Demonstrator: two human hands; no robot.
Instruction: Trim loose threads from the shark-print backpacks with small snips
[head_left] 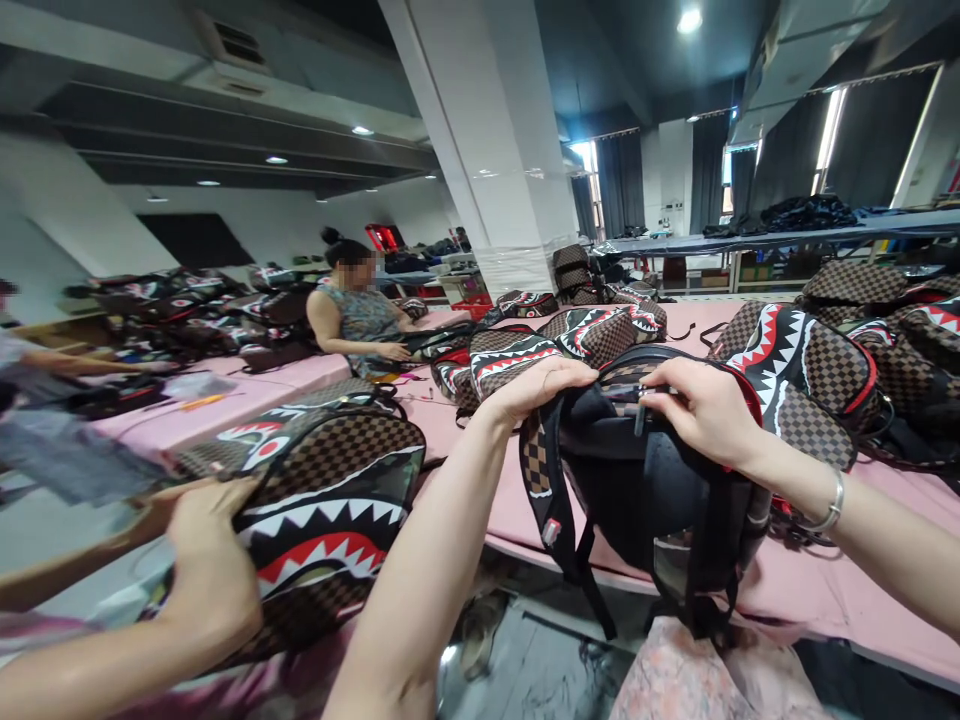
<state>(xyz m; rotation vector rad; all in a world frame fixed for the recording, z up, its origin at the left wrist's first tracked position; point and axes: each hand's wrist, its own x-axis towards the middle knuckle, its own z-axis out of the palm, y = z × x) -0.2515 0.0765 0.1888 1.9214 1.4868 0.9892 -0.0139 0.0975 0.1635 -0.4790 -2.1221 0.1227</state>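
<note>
A black backpack with checkered brown trim (630, 500) stands at the table edge in front of me, its straps hanging down toward my lap. My left hand (546, 388) is closed on its top edge at the left, by the shoulder strap. At the top right, my right hand (686, 405) pinches a small metal-coloured piece that looks like a zipper pull, with thumb and index finger together. Part of the bag's opening shows between the two hands. A silver bracelet (835, 500) circles my right wrist.
Shark-mouth checkered backpacks (795, 370) lie on the pink table (885, 590) beyond and to the right. At left, a co-worker's hands (210, 540) hold another backpack (330, 500). A person (356, 310) sits across the table. A white pillar (487, 130) rises behind.
</note>
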